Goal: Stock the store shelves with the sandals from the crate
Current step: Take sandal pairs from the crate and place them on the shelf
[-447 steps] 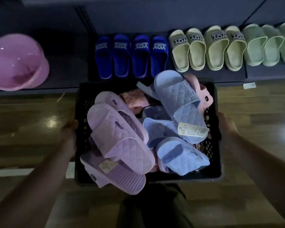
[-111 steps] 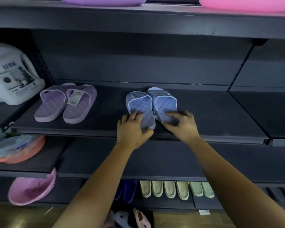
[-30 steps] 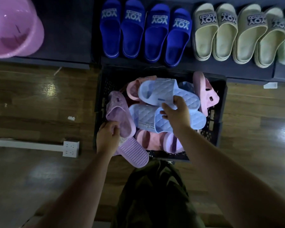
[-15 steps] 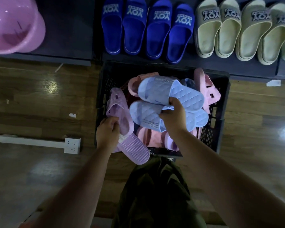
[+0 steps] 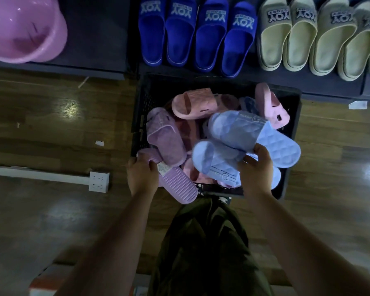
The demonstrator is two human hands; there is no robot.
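A black plastic crate [image 5: 291, 97] stands on the floor against the bottom shelf, holding several sandals. My right hand [image 5: 254, 167] grips a pair of light blue quilted sandals [image 5: 244, 133], lifted a little above the pile. At the crate's near left corner my left hand [image 5: 141, 176] holds a pair of purple sandals [image 5: 165, 135]; one lies sole-up over the rim with a paper tag. Pink sandals [image 5: 192, 103] lie deeper in the crate, one upright at the far right.
The bottom shelf [image 5: 98, 39] carries a pink basin [image 5: 24, 28], dark blue slides [image 5: 197, 33] and beige slides [image 5: 316, 37]. A white power strip [image 5: 98, 181] lies on the wooden floor left of the crate. My dark trouser leg is below the crate.
My right hand has raised the blue pair and drawn it toward me. My left hand has tightened on the purple pair. The view has shifted slightly closer.
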